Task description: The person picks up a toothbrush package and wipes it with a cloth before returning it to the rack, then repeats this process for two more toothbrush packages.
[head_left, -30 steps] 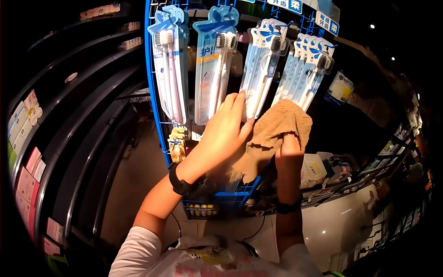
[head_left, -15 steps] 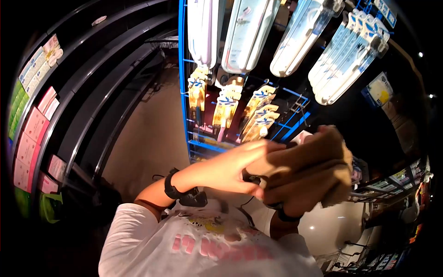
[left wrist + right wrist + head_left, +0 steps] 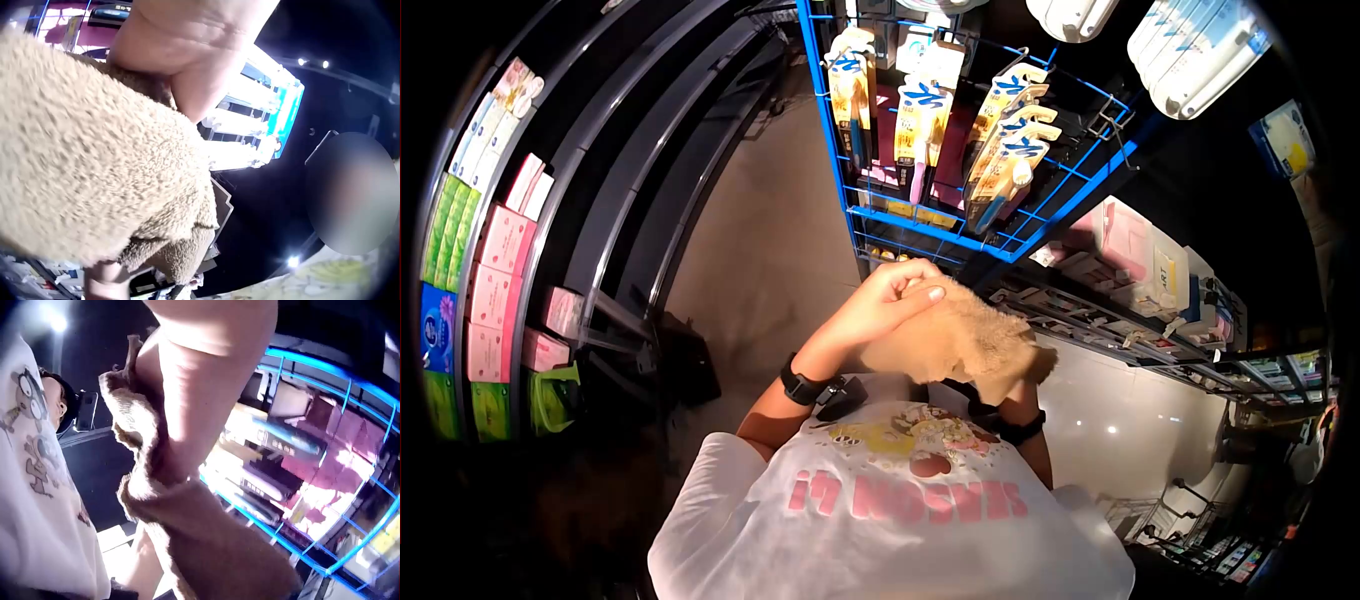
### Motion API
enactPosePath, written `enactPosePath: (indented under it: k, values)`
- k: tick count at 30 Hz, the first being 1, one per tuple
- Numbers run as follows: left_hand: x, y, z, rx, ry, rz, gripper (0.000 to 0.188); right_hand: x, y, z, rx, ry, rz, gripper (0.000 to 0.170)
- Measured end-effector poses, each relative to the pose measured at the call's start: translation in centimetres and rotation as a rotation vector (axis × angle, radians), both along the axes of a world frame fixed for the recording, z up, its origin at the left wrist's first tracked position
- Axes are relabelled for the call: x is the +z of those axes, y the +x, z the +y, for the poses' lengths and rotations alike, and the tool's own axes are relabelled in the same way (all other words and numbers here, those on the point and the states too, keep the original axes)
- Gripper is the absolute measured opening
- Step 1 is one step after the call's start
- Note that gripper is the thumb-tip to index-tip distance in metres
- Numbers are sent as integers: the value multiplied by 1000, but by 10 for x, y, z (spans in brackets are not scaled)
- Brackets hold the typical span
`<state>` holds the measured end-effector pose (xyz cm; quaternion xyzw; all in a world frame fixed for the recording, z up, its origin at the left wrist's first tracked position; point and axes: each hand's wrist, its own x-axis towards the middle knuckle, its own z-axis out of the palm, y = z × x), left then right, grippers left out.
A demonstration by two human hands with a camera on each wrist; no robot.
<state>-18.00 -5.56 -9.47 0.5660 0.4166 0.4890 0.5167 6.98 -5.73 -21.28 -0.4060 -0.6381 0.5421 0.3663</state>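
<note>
A brown fluffy cloth [image 3: 960, 335] hangs between the two hands in front of the chest in the head view. The left hand [image 3: 895, 300] pinches its upper left edge, thumb on top. Cloth covers most of the right hand [image 3: 1022, 392], whose fingers are hidden there. In the left wrist view the cloth [image 3: 106, 156] fills the left side, with the left hand [image 3: 181, 56] at its top edge. The right wrist view shows the right hand [image 3: 194, 394] with the cloth [image 3: 212, 544] bunched against its palm.
A blue wire rack [image 3: 1015, 252] with hanging toothbrush packs [image 3: 922, 120] stands just beyond the hands. Curved dark shelves [image 3: 600, 240] with pink boxes [image 3: 503, 240] run along the left. Boxed goods [image 3: 1140, 250] line a shelf on the right.
Both hands have come down from the upper toothbrush packs to below the rack, bringing the cloth. The head view has tilted downward, and the cloth now spreads between the hands.
</note>
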Motion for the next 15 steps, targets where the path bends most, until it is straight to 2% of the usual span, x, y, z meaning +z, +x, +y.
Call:
enactPosePath:
  k: [2, 3, 5, 9, 12, 13, 14, 15]
  values:
    - [0, 10, 4, -2, -27, -133, 12, -22, -14, 25, 90, 106, -57, 51]
    - [8, 13, 5, 47, -13, -121, 12, -23, -18, 28, 134, 155, -85, 63]
    - [8, 12, 7, 43, 11, -216, 14, -18, -26, 33, 178, 184, -125, 63]
    - [9, -5, 5, -17, -28, -48, 16, 1, -36, 25, 158, 195, -184, 63]
    - [7, -9, 5, -45, -88, -61, 20, 19, -39, 10, 56, 238, -213, 63]
    - [3, -11, 6, -57, -155, -50, 21, 28, -38, 5, 7, 272, -233, 64]
    - [-5, -18, 11, -81, -119, 40, 24, 37, -39, 2, -44, 346, -282, 64]
    - [-14, -23, 16, -83, -57, 88, 26, 47, -39, 1, -99, 547, -431, 64]
